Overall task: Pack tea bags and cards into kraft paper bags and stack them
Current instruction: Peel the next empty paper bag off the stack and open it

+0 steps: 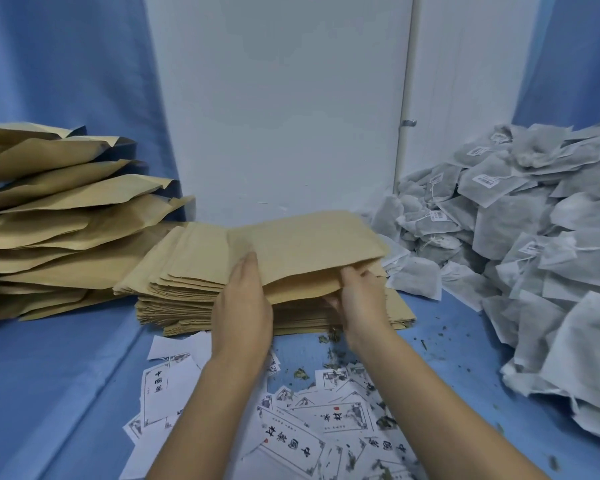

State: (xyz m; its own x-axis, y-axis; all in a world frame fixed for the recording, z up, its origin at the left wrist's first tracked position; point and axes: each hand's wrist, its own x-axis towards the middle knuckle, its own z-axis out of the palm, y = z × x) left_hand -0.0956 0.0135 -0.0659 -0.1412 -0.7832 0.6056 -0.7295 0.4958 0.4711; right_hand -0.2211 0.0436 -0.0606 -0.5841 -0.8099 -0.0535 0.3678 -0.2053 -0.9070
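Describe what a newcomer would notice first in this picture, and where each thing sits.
Both hands meet at centre: the left hand and right hand hold the top kraft bag, its mouth gaping, over a flat bag stack. A grey heap of tea bags fills the right, packed bags pile up at left, and printed cards litter the foreground.

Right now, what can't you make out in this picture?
Head view:
- Left hand thumb: hidden under the top kraft bag.
- Right hand: finger ends inside that bag's mouth.
- Filled kraft bags: cut by left edge.
- Tea bag pile labels: too small.
- Cards: partly under forearms.
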